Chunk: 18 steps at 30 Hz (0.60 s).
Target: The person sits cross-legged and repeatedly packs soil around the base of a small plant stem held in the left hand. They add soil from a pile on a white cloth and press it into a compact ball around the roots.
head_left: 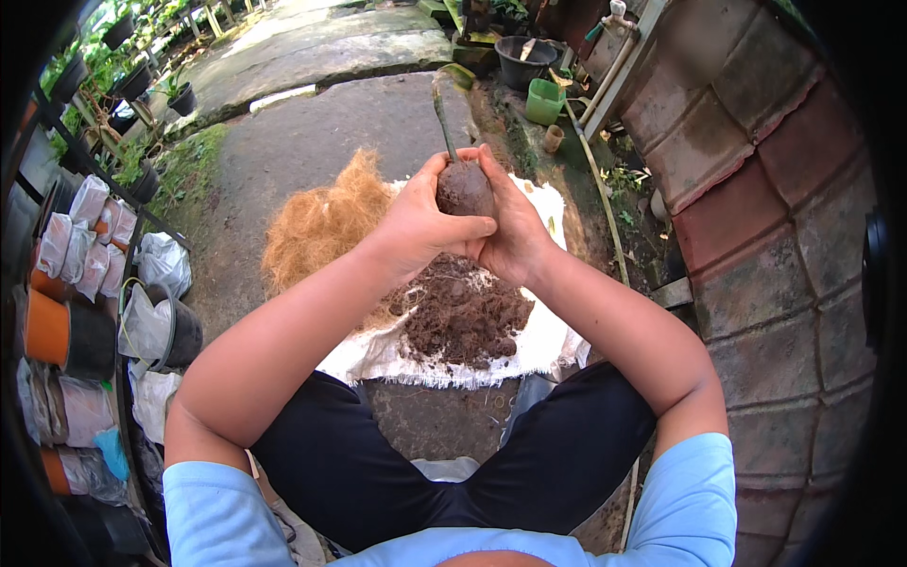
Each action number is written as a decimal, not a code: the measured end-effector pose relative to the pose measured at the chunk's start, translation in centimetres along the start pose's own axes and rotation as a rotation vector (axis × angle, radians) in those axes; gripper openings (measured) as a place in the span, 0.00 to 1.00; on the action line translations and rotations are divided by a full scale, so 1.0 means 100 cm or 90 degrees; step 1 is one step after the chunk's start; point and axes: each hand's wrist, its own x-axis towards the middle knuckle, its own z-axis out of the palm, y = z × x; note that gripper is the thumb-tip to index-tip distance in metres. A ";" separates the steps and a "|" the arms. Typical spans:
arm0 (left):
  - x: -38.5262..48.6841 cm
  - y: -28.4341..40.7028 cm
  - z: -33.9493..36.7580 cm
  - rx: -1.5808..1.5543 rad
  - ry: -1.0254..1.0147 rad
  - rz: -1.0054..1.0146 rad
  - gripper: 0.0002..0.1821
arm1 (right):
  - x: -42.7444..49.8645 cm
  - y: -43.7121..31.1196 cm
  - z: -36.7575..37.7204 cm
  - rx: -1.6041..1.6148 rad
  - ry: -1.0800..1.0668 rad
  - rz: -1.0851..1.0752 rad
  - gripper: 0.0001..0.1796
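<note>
Both my hands cup a rounded ball of dark soil [465, 188], from whose top a thin plant stem [443, 120] rises to a leaf [457, 75]. My left hand [425, 220] wraps the ball's left and near side, its thumb across the front. On the right side lies my right hand [511, 225], fingers pointing up. Below them a heap of dark soil [468, 312] rests on a frayed white woven sack [375, 354]. A mound of orange-brown fibre [319, 227] sits at the left, partly behind my left forearm.
Bagged bundles [85, 241] and pots [181, 333] stand along the left rack. At the upper right are a black basin [524, 62], a green plastic container [545, 101] and a small cup [553, 138]. A tiled wall [751, 283] runs down the right, with a hose [602, 191] nearby.
</note>
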 end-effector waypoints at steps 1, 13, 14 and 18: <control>0.001 0.000 -0.003 -0.030 -0.008 -0.007 0.40 | -0.001 -0.003 0.001 -0.026 0.002 0.004 0.26; -0.011 0.011 0.013 -0.066 0.045 -0.084 0.36 | -0.011 -0.014 -0.011 -0.148 -0.107 0.010 0.36; -0.011 0.012 0.015 -0.067 0.048 -0.088 0.36 | -0.010 -0.015 -0.012 -0.151 -0.092 0.014 0.36; -0.002 -0.003 0.004 0.034 0.029 -0.059 0.38 | -0.007 -0.014 -0.011 -0.202 -0.062 0.025 0.38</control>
